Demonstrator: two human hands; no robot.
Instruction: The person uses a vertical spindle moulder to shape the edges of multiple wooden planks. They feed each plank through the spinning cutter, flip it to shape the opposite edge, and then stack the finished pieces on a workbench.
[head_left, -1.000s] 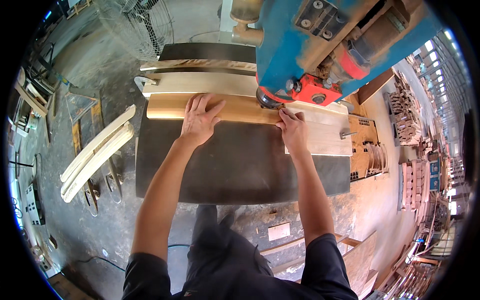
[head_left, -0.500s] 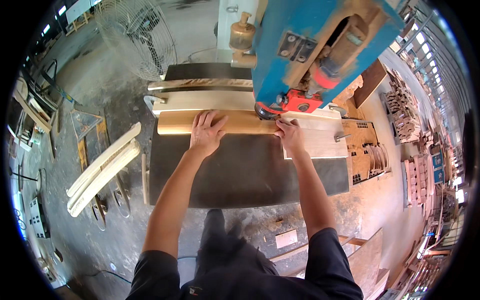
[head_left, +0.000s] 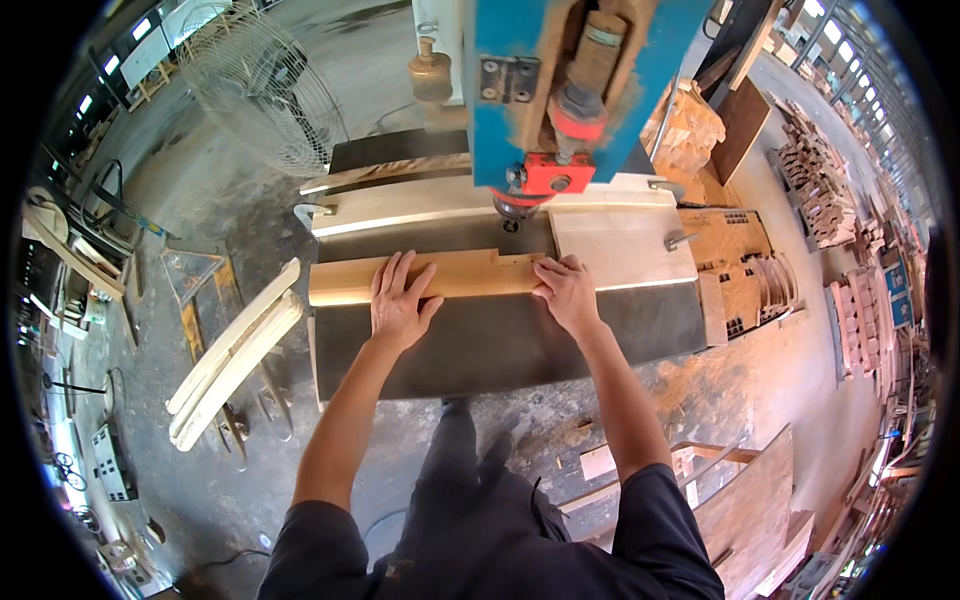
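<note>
A: How is the left hand (head_left: pixel 398 303) set?
B: Open, palm down, its fingers spread across the top of the wooden board (head_left: pixel 465 273).
A: And the right hand (head_left: pixel 570 292)?
B: Closed, thumb and curled fingers gripping the board's notched right end.
A: Where is the board?
B: On the dark table (head_left: pixel 470 345), on the person's side of the cutter (head_left: pixel 512 225), apart from it.
</note>
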